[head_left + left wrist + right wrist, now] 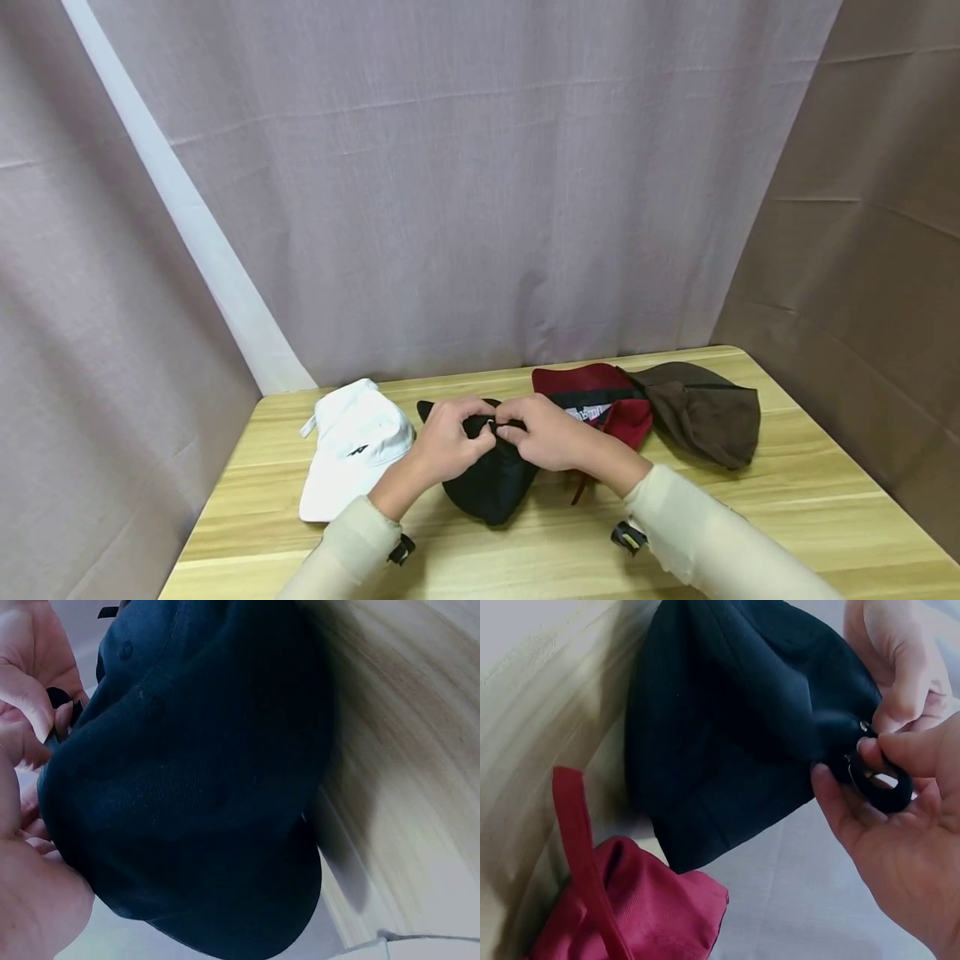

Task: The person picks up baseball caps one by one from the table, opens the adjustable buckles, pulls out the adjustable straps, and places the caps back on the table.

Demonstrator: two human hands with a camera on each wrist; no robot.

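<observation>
Both hands are at the back strap of a black cap (491,492) near the middle of the table. My left hand (448,437) pinches the strap end beside a small metal fitting (865,726). From the other side, my right hand (551,433) grips the looped black strap (897,799) between thumb and fingers. The fingertips of the two hands nearly meet above the cap. Its crown hangs toward me, filling much of the left wrist view, and the brim is partly hidden behind the hands in the head view.
A white cap (352,442) lies on the wooden table (255,500) at the left. To the right are a red cap (577,381) with a loose strap (581,832) and a brown cap (712,417). Grey curtains (450,208) hang behind the table.
</observation>
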